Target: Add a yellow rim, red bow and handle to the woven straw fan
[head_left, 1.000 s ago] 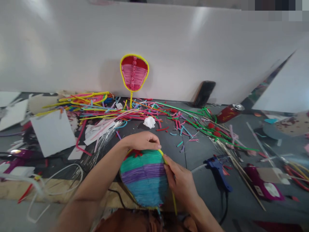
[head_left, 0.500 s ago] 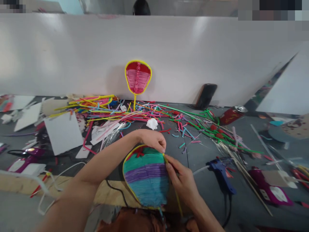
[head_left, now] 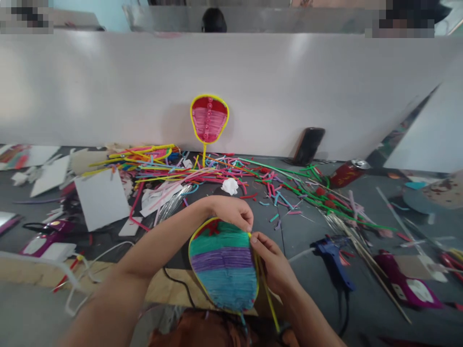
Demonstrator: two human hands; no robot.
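A fan-shaped panel (head_left: 224, 279) lies close to my body, striped green, purple and blue, with a red patch at its upper left. Yellow pipe cleaner edges it. My left hand (head_left: 233, 212) reaches over the top and pinches its upper right rim. Just below those fingertips, my right hand (head_left: 273, 260) pinches a yellow pipe cleaner (head_left: 270, 303) against the same edge. The free length of this pipe cleaner hangs down past the right side of the panel. My left fingers partly hide the panel's top corner.
A pink-and-red fan (head_left: 209, 120) stands against the white partition (head_left: 144, 86). Heaped pipe cleaners (head_left: 181, 173) spread across the back. A blue glue gun (head_left: 334, 262), phone (head_left: 309, 146), red can (head_left: 347, 173) and purple device (head_left: 407, 279) lie right. White cards (head_left: 103, 200) lie left.
My hands stay at the panel's upper right edge, and my right fingers have closed in nearer the left fingertips. The yellow pipe cleaner now hangs more visibly. The whole view has shifted slightly.
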